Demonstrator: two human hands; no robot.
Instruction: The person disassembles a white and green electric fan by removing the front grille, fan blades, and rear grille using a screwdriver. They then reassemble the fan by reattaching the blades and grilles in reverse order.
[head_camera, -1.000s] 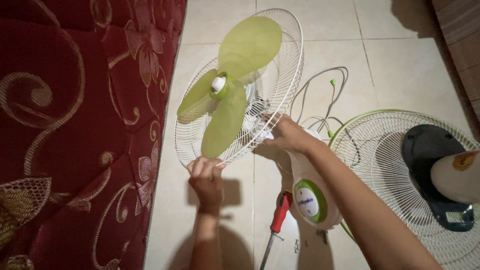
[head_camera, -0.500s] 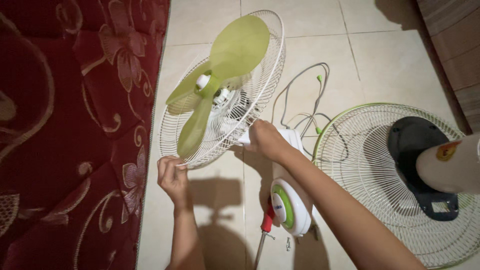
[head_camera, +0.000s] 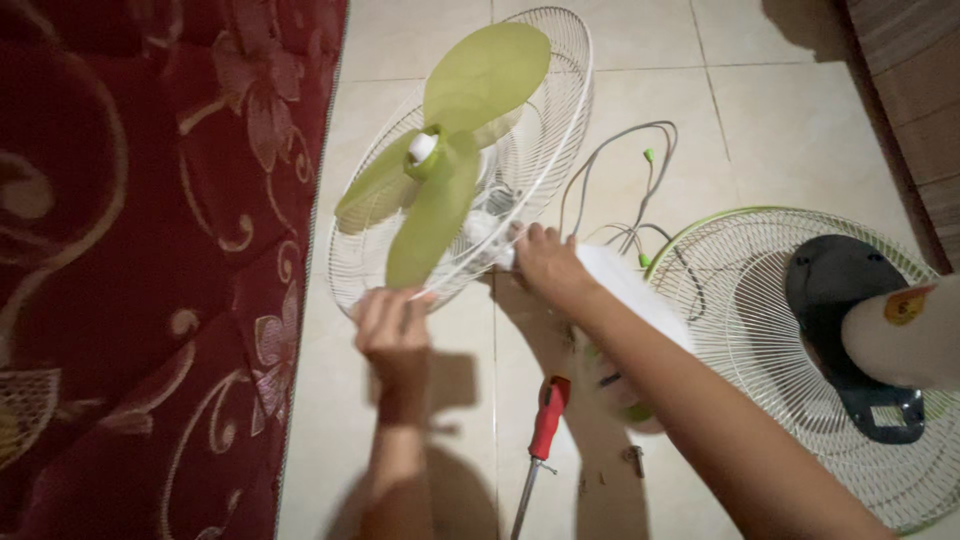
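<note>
Rear wire guard (head_camera: 545, 150), white and round, tilted up off the tiled floor (head_camera: 800, 110), cupping three pale green blades (head_camera: 450, 150) joined at a white hub cap (head_camera: 424, 147). Left hand (head_camera: 392, 325) at the guard's lower rim, fingers curled over the wire and pinching it. Right hand (head_camera: 545, 265) closed around the white motor neck (head_camera: 490, 235) just behind the guard, gripping it. White fan body (head_camera: 625, 290) running beneath the right forearm, mostly hidden and blurred.

Second wire guard (head_camera: 750, 330), green-rimmed, flat on the floor to the right, holding a dark round plate (head_camera: 840, 290) at its centre. White rounded object (head_camera: 905, 335) with an orange mark blurred at the right edge, in front of that plate.

Grey cord (head_camera: 620, 160) with small green fittings looped on the tiles between the two guards. Red-handled screwdriver (head_camera: 545, 420) lying on the floor between the forearms, shaft pointing toward the camera. Small screw-like bit (head_camera: 635, 460) just beside it. Dark red patterned cloth (head_camera: 150, 250) filling the left side.
</note>
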